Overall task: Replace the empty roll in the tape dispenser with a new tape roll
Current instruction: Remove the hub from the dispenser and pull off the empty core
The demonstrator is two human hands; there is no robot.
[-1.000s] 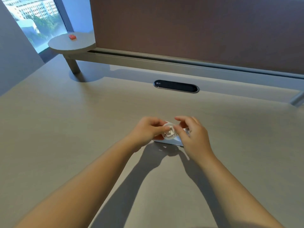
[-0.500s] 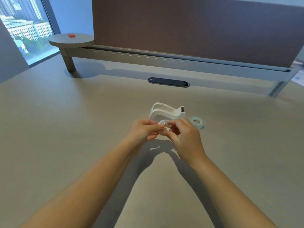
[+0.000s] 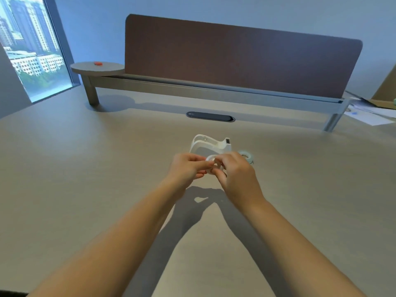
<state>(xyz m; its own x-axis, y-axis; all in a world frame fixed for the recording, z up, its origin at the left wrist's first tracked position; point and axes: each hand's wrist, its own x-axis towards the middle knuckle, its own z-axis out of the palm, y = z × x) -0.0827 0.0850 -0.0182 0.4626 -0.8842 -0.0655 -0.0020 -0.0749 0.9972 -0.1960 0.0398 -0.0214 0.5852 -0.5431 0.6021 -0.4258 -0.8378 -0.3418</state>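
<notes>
A white tape dispenser [image 3: 209, 144] stands on the beige desk [image 3: 85, 168], its roll bay open and bare. Just in front of it, above the desk, my left hand [image 3: 188, 168] and my right hand [image 3: 237, 174] meet, both pinching a small white ring, the empty roll [image 3: 212, 162] with its hub. Fingers hide most of it. A pale green tape roll [image 3: 247, 156] lies flat on the desk right of the dispenser, partly behind my right hand.
A dark cable grommet [image 3: 211, 116] is set into the desk behind the dispenser. A brown divider panel [image 3: 235, 56] on a rail closes the far edge. A round shelf [image 3: 97, 67] holds a small red object [image 3: 98, 63]. Papers [image 3: 368, 114] lie far right.
Both hands have drawn back from the dispenser with the white ring and hold it closer to me. The view tilted up, so the dispenser and the green roll now show.
</notes>
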